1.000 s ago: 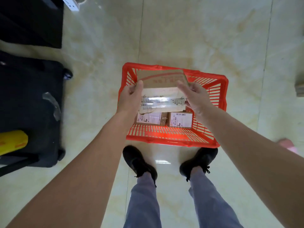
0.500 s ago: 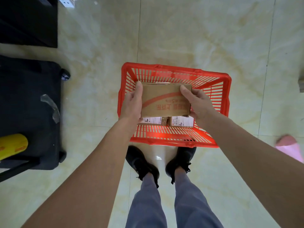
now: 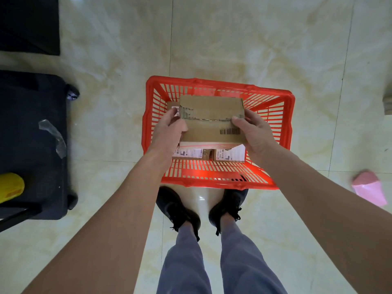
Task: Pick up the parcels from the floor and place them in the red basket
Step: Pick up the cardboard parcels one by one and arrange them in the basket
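Since 0.5 s ago I see the cardboard parcel [image 3: 212,119] flipped barcode-up, left hand [image 3: 169,132] and right hand [image 3: 254,132] still gripping its ends over the red basket [image 3: 284,115].

A red basket [image 3: 273,115] with slotted walls is seen; the brown cardboard parcel [image 3: 212,122] is printed with a black barcode.

The held cardboard parcel [image 3: 212,119] hides most parcels beneath [image 3: 229,154].
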